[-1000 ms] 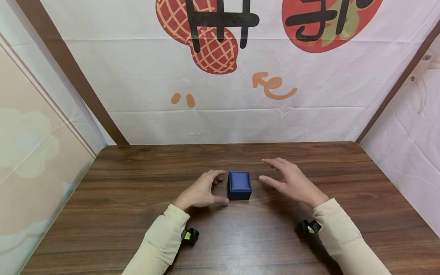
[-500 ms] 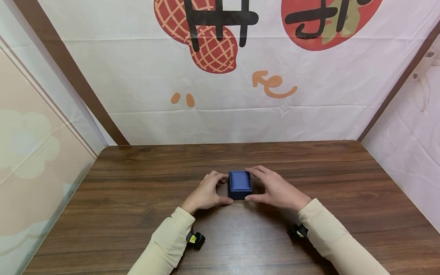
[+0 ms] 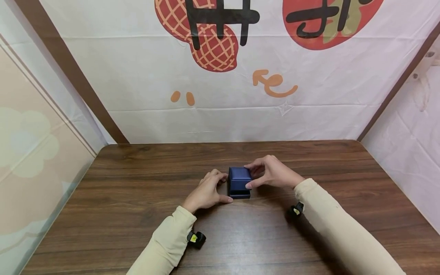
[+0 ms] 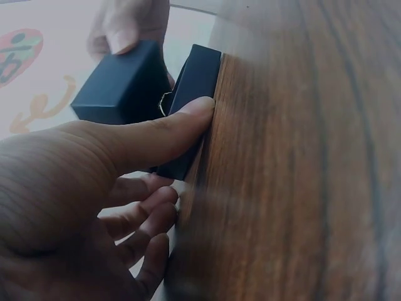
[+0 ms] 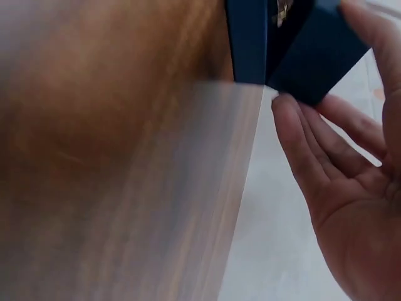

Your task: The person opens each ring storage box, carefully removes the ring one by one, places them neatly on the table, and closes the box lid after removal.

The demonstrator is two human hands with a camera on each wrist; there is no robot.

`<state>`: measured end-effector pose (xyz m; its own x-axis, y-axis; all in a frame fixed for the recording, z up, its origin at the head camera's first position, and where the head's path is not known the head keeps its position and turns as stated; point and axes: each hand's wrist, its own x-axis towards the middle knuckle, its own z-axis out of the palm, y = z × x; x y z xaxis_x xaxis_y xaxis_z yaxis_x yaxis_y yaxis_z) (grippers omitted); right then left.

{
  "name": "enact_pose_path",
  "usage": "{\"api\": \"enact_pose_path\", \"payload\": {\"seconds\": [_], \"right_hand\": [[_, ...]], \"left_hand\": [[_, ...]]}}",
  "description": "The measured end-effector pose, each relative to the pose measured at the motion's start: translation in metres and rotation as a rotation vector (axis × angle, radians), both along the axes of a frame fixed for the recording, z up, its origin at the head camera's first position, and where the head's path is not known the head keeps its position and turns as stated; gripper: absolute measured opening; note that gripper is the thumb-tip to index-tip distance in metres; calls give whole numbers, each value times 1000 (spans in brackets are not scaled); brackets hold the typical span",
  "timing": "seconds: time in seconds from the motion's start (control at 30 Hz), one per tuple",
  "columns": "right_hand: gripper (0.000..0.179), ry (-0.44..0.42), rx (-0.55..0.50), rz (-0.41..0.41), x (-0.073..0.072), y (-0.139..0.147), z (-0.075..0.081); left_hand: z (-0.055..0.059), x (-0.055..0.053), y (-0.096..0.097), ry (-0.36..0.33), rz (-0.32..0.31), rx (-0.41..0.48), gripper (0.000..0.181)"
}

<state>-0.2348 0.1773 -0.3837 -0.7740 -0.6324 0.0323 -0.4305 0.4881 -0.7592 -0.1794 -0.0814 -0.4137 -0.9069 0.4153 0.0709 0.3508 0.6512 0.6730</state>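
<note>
A small dark blue jewelry box (image 3: 239, 194) sits on the wooden table with its hinged lid (image 3: 240, 174) tilted partly up. My left hand (image 3: 206, 193) grips the base from the left, its thumb pressed along the front side in the left wrist view. From the right, my right hand (image 3: 275, 172) pinches the lid between thumb and fingers. Through the gap under the lid a thin gold-coloured thing (image 4: 165, 103) shows; its kind is hard to tell. It also appears in the right wrist view as a gold piece (image 5: 282, 12).
The brown wood-grain table (image 3: 137, 183) reaches back to a white printed fabric wall (image 3: 220, 126). Fabric panels also stand at left and right. A black wrist camera (image 3: 196, 239) hangs from the left sleeve, another camera (image 3: 296, 210) from the right.
My right hand came in from the right, reached the box, then raised the lid from closed to partly open. My left hand moved slightly right and took hold of the base.
</note>
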Motion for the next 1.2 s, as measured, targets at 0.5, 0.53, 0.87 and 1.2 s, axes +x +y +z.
{"api": "enact_pose_path", "payload": {"seconds": [0.5, 0.53, 0.87, 1.2], "right_hand": [[48, -246, -29, -127, -18, -3, -1], [51, -188, -9, -147, -14, -2, 1], [21, 115, -74, -343, 33, -1, 9], [11, 153, -35, -212, 46, -23, -13]], "left_hand": [[-2, 1, 0, -20, -9, 16, 69], [-2, 1, 0, -21, -8, 18, 69], [-1, 0, -2, -45, 0, 24, 69], [-1, -1, -1, -51, 6, 11, 68]]}}
